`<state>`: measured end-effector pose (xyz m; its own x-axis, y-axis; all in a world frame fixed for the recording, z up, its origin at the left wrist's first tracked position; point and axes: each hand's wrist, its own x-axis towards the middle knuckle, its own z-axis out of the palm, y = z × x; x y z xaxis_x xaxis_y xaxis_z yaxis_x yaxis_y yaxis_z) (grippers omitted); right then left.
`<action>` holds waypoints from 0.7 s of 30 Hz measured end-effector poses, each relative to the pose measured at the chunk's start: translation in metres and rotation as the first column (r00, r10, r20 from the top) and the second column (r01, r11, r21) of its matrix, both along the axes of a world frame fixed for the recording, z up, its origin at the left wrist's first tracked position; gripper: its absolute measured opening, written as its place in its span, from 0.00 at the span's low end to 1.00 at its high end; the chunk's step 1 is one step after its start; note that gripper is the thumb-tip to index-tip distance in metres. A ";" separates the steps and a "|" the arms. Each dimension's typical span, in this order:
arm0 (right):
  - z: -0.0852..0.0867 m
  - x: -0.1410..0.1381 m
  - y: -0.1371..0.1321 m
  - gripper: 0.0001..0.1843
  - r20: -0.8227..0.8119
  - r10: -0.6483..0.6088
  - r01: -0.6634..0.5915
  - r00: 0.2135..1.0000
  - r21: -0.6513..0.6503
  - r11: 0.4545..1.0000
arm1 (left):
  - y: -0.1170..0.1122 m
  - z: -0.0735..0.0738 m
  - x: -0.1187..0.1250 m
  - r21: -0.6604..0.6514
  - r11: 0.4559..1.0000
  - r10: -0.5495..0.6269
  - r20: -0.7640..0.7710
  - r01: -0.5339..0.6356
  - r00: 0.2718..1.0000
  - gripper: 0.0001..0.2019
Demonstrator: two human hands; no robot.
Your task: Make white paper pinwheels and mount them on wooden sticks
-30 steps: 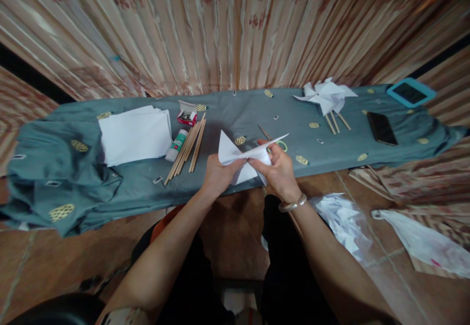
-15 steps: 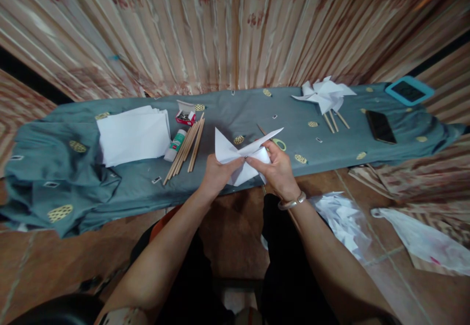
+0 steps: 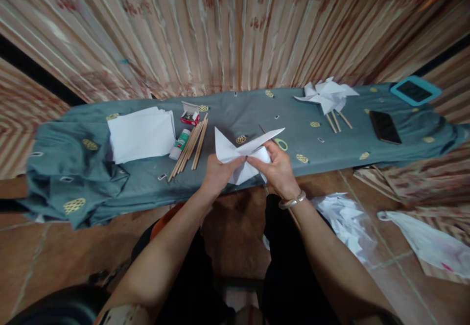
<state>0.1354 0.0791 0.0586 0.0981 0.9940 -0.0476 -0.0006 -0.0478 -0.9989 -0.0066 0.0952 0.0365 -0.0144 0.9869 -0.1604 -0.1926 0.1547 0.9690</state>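
A white paper pinwheel [image 3: 224, 148] with pointed, folded blades is held between my two hands over the table's near edge. My left hand [image 3: 217, 172] is closed on its left side, the thumb pressing near the middle. On the opposite side my right hand [image 3: 278, 169], with a bangle at the wrist, grips the paper, its thumb tip meeting the left one at the centre. Whatever lies under the thumbs is hidden. Just behind my right hand are scissors [image 3: 281, 144] with a yellow-green handle, partly covered by the paper.
Left on the cloth-covered table [image 3: 216, 104] lie a paper stack [image 3: 141, 136], a glue stick [image 3: 179, 145], wooden sticks [image 3: 189, 150] and a small red box [image 3: 190, 117]. To the right are finished pinwheels [image 3: 328, 95], a phone [image 3: 385, 127] and a blue-framed device [image 3: 414, 91]. Paper scraps [image 3: 345, 222] lie on the floor.
The view has turned slightly, so the things on the table appear a little further right. Both hands keep their hold on the pinwheel, with the thumbs shifted only slightly at its centre.
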 end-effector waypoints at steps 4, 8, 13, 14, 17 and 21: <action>0.003 -0.002 -0.002 0.26 -0.008 0.005 -0.005 1.000 -0.012 1.000 | -0.003 0.008 -0.003 0.024 1.000 0.007 -0.019 -0.007 1.000 0.17; 0.004 -0.003 -0.005 0.26 -0.047 0.033 -0.032 0.998 0.011 0.999 | -0.008 0.018 -0.005 0.014 1.000 0.002 0.004 -0.002 1.000 0.16; 0.006 -0.002 -0.008 0.24 -0.054 0.023 -0.022 0.998 0.033 0.999 | -0.012 0.025 -0.009 -0.048 0.998 -0.034 0.084 0.038 0.996 0.19; 0.008 -0.001 -0.009 0.24 -0.048 0.016 -0.014 0.999 0.036 0.999 | -0.013 0.027 -0.010 -0.055 0.997 -0.043 0.102 0.048 0.994 0.19; 0.012 0.001 -0.010 0.24 -0.039 -0.002 0.004 0.999 0.051 0.999 | -0.015 0.032 -0.014 -0.051 0.996 -0.064 0.136 0.072 0.989 0.20; 0.011 0.008 -0.010 0.23 0.022 -0.031 0.029 0.999 0.061 0.998 | -0.015 0.034 -0.023 -0.011 0.997 -0.069 0.121 0.071 0.990 0.20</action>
